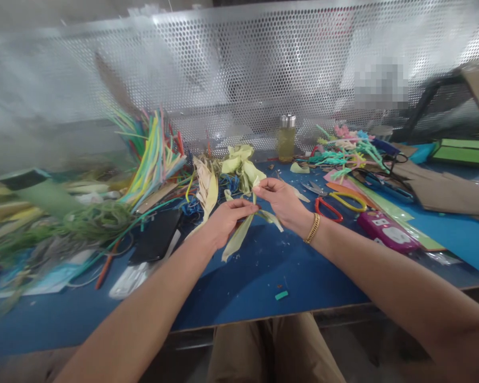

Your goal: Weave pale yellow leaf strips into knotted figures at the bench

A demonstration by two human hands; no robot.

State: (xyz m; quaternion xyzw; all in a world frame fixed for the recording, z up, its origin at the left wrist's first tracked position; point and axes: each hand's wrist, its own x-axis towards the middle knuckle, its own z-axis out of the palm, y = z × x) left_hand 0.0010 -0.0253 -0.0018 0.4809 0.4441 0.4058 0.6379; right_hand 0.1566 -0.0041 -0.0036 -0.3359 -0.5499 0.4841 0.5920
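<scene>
Pinched in the fingers of the right hand (280,198) and gripped by the left hand (228,219), a pale green strip (238,238) hung over the blue tabletop (239,298). Scissors (324,194) lay near the right wrist, a flat black object (155,236) beside the left forearm; a perforated metal screen (255,58) rose behind.

perforated panel (255,64), jar (286,142), possibly a phone (155,238)
</scene>
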